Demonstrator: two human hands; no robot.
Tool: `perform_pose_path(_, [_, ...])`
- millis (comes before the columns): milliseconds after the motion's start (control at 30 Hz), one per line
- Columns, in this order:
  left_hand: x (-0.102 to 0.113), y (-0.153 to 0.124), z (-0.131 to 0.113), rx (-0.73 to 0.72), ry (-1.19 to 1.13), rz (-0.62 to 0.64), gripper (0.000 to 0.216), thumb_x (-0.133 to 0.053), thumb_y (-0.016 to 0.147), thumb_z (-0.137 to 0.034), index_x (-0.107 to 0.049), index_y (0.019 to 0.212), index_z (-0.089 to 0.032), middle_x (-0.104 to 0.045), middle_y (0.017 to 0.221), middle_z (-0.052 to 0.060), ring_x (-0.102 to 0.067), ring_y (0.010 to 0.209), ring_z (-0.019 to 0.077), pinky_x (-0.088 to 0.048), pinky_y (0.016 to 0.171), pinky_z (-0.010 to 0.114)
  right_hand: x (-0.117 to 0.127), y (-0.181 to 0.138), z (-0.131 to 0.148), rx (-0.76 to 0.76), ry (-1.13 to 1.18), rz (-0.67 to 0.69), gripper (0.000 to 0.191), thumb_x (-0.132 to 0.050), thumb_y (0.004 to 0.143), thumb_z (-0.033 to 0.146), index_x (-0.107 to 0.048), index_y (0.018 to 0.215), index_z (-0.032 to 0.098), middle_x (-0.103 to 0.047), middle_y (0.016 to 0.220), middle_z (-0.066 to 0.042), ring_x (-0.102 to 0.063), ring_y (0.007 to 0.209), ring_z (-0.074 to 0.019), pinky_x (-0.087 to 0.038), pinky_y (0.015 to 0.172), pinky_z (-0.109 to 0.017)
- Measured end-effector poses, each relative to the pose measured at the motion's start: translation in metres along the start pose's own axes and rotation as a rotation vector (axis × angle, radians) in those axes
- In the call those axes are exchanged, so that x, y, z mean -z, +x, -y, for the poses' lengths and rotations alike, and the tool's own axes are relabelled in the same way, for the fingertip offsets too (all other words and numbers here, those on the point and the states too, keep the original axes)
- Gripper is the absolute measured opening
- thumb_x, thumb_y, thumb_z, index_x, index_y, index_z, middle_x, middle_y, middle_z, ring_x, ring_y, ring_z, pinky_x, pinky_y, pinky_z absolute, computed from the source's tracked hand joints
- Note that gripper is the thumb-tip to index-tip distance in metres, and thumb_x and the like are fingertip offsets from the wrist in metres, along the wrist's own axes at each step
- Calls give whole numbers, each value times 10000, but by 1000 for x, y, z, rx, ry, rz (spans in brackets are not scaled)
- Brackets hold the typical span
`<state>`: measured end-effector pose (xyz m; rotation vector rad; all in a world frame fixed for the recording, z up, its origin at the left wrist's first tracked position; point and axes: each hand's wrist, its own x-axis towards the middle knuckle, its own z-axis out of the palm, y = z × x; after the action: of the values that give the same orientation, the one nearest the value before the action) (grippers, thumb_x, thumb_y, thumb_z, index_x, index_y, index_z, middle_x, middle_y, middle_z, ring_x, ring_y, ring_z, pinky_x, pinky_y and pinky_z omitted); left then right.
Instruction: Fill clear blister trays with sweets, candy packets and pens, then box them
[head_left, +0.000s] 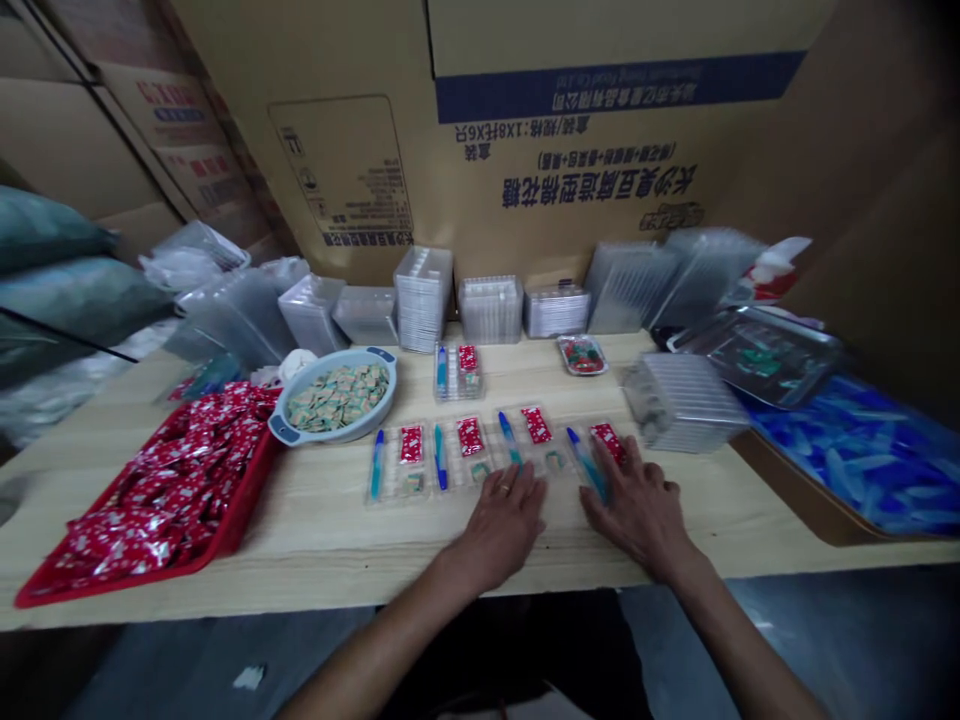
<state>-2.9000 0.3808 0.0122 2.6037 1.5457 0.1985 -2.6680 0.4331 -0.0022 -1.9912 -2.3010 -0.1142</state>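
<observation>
Several clear plastic trays (397, 465) lie in a row on the wooden table (315, 540), each holding a blue toothbrush, a red sachet and a small green packet. My left hand (501, 525) rests flat, fingers spread, at the near edge of the third tray (517, 445). My right hand (634, 505) lies flat beside it, fingers stretched onto the rightmost tray (596, 450). Neither hand holds anything. Another filled tray (457, 372) sits farther back.
A red tray (225, 530) heaped with red sachets is at the left, a blue-rimmed bowl (300, 432) of green packets beside it. Stacks of empty clear trays (422, 297) line the back and right (681, 400). Blue toothbrushes fill a box (862, 450) at right. Cardboard boxes (600, 120) stand behind.
</observation>
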Motion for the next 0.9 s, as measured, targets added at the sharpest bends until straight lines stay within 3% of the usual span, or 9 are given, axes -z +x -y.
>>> perform_pose_path(167, [0, -31, 11, 56, -63, -188, 508, -514, 1003, -239, -485, 1506, -177, -333, 1664, 204, -370, 1527, 350, -373, 1199, 598, 17, 6, 3, -147, 120, -29, 730, -430, 991, 552, -259, 1645, 277, -353, 1573, -234, -578, 1159, -438, -483, 898, -570])
perform_pose_path(333, [3, -53, 23, 131, -121, -337, 428, -465, 1018, -228, -569, 1433, -208, -454, 1597, 184, -433, 1493, 305, -434, 1162, 563, 32, 13, 61, -51, 165, -28, 751, -494, 966, 546, -284, 1640, 290, -271, 1632, -264, -546, 1230, -463, -452, 938, -584])
perform_pose_path(433, [10, -61, 24, 145, -120, -385, 425, -469, 1018, -220, -577, 1428, -208, -447, 1603, 179, -426, 1499, 292, -443, 1163, 544, 30, 20, 99, 11, 173, -43, 791, -573, 924, 540, -306, 1632, 309, -263, 1644, -265, -548, 1229, -458, -442, 946, -582])
perform_pose_path(533, [16, -74, 29, 177, -97, -419, 418, -455, 1028, -221, -583, 1425, -203, -447, 1601, 184, -434, 1493, 296, -454, 1153, 546, 25, 26, 118, 22, 152, -71, 771, -562, 926, 565, -347, 1617, 298, -269, 1649, -259, -547, 1221, -451, -448, 927, -577])
perform_pose_path(733, [11, -99, 51, 261, -69, -457, 386, -451, 1029, -245, -630, 1363, -174, -442, 1600, 201, -463, 1472, 313, -493, 1128, 525, 22, 24, 119, 46, 90, -14, 775, -507, 952, 579, -322, 1631, 254, -253, 1643, -304, -547, 1214, -474, -440, 919, -607])
perform_pose_path(900, [4, -96, 59, 269, -90, -470, 372, -460, 1026, -238, -632, 1348, -174, -463, 1580, 208, -490, 1450, 313, -513, 1111, 514, 19, 26, 116, 73, 72, 63, 850, -532, 928, 596, -249, 1652, 252, -182, 1684, -279, -547, 1234, -475, -450, 929, -619])
